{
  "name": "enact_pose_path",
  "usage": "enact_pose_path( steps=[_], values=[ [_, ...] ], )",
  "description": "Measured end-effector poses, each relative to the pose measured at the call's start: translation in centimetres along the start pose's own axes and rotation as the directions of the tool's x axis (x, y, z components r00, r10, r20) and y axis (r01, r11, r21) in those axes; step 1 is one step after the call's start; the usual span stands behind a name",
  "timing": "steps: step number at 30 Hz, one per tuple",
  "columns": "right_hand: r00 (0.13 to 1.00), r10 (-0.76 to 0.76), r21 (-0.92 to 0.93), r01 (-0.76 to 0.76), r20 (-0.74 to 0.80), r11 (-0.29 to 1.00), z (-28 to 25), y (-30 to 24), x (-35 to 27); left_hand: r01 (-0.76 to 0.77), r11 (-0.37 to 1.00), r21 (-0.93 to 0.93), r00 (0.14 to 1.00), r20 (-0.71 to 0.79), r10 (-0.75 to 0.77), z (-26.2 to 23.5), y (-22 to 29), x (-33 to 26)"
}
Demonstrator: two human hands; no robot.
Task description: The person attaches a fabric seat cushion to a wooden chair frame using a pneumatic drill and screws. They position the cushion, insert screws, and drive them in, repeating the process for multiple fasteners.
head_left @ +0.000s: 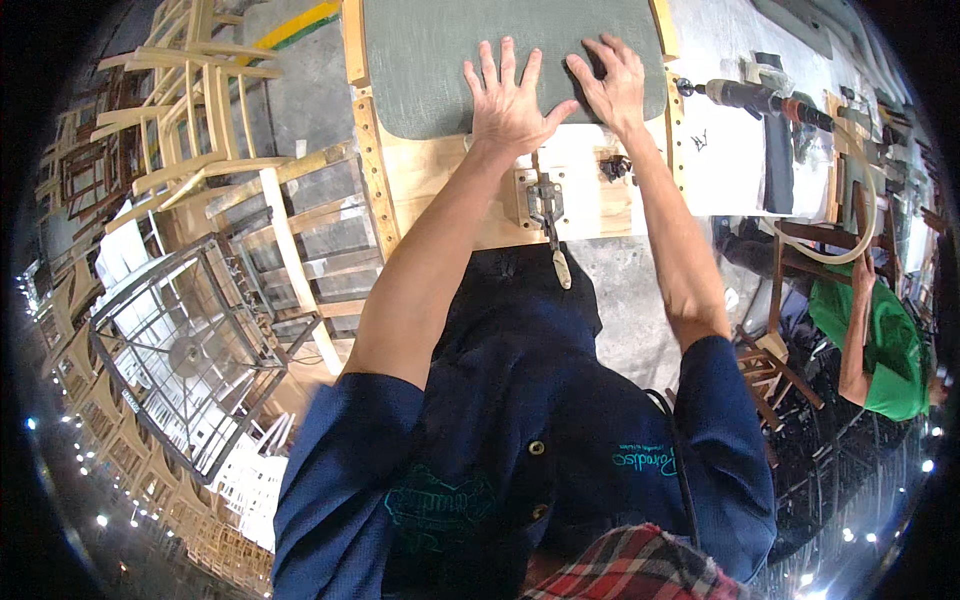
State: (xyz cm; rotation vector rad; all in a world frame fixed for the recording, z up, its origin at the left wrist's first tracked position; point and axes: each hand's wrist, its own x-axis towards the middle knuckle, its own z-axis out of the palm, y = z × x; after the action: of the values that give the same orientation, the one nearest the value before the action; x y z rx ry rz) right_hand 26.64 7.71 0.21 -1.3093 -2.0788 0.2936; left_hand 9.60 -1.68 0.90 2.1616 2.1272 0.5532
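- Panel of flat grey-green material with rounded corners, seated on a pale wooden jig board and flanked by two hole-dotted wooden strips, basically right up top.
- Left hand is laid palm-down on it, fingers spread wide, thumb angled toward the other hand.
- Right hand is rested there too, fingers bent and bunched closer, nothing visibly pinched.
- Metal toggle clamp with a pale grip is mounted near the board's close edge.
- Black-and-orange power tool is parked off right.

Wooden board beneath grey panel, clamp
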Motion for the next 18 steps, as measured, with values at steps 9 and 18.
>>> enact_pose_path(
  steps=[9,18],
  values=[
    [0.968,0.127,0.448,-0.215,0.219,0.868,-10.5,-14.1,-18.5,-0.029,0.998,0.063,0.997,0.073,0.025,0.4,-0.7,0.2],
    [0.997,-0.075,0.373,0.067,0.008,0.925,-7.9,-14.9,-18.7,-0.013,0.997,0.080,0.996,0.086,0.006,0.3,-0.4,1.2]
  ],
)
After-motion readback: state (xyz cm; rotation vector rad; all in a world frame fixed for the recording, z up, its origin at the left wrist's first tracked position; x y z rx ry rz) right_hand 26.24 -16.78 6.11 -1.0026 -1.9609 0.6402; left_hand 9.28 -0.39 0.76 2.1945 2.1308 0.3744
